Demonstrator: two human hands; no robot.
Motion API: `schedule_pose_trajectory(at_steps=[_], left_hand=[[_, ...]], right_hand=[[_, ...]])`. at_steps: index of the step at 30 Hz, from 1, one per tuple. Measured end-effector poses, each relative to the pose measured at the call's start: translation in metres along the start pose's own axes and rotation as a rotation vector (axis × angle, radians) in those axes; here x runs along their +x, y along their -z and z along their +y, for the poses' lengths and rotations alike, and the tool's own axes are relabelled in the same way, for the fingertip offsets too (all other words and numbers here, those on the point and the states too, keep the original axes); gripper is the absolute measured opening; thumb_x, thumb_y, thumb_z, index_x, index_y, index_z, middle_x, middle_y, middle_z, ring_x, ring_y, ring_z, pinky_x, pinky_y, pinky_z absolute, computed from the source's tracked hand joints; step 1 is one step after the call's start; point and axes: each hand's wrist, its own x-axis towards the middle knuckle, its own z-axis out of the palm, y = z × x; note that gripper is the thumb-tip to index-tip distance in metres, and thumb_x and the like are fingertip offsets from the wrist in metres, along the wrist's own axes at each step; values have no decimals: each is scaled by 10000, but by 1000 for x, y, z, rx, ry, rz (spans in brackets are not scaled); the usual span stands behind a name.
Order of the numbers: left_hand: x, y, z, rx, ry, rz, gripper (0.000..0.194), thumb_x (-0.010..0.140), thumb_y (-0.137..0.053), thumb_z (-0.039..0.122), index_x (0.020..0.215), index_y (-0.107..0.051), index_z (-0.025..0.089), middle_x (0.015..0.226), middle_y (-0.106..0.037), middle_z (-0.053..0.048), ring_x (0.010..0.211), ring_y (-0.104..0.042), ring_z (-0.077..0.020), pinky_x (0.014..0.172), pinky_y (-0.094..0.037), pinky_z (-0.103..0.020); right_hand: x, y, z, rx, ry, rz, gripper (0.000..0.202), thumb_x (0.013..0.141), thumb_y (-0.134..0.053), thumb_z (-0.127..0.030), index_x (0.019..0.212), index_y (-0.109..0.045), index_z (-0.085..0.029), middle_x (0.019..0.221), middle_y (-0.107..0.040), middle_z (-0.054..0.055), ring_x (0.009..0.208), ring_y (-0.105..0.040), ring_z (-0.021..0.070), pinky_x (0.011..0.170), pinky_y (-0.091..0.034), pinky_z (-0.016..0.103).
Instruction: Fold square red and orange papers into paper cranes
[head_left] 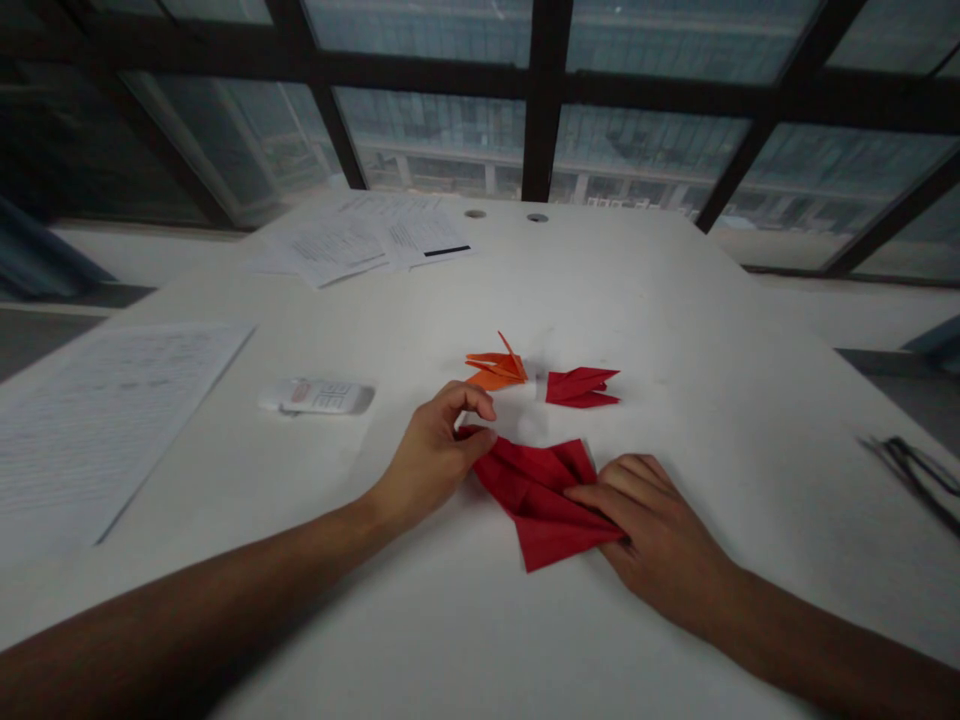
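Note:
A creased red paper sheet (544,495) is held between my two hands, just above or on the white table. My left hand (439,445) has its thumb on the sheet's upper left corner, with the index finger curled above it. On the right side, my right hand (652,520) grips the sheet's edge, its index finger lying across the folds. Beyond the sheet lie an orange folded paper piece (499,370), with one thin point sticking up, and a red folded paper piece (581,387) with points toward the right.
A white bottle or tube (319,396) lies left of my left hand. Printed sheets (345,240) are spread at the far left, and a written page (97,430) lies nearer. Dark-framed glasses (919,475) rest at the right. Windows stand behind the white table (450,640).

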Motion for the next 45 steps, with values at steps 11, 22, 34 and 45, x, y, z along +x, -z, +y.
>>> schedule_pose_trajectory(at_steps=[11, 22, 34, 45], left_hand=[[-1, -1, 0, 192, -63, 63, 69, 824, -626, 147, 831, -587, 203, 1067, -619, -44, 1051, -602, -209, 883, -493, -334], [3, -1, 7, 190, -39, -111, 213, 755, -721, 120, 908, -600, 206, 1033, -607, -24, 967, -609, -182, 909, -496, -350], [-2, -4, 4, 27, 56, -185, 256, 787, -692, 145, 995, -561, 219, 926, -664, -12, 887, -675, -182, 854, -538, -347], [-2, -4, 3, 34, -7, -142, 287, 777, -625, 98, 1029, -561, 219, 1063, -602, -23, 908, -632, -154, 868, -525, -327]], right_hand=[[2, -1, 0, -22, 36, -8, 336, 897, -635, -57, 1206, -690, -177, 899, -636, 58, 887, -529, 247, 827, -454, 441], [-2, 3, 1, 88, -46, 121, 502, 848, -495, 42, 1232, -667, -232, 1063, -680, 72, 974, -610, 240, 842, -530, 415], [1, 17, -17, 58, 326, 123, 316, 899, -651, -170, 1210, -691, -131, 1160, -774, 131, 1095, -699, 296, 963, -564, 480], [0, 6, -18, -81, 306, 70, 310, 918, -610, -125, 1216, -693, -108, 1123, -794, 132, 1035, -742, 259, 967, -581, 455]])
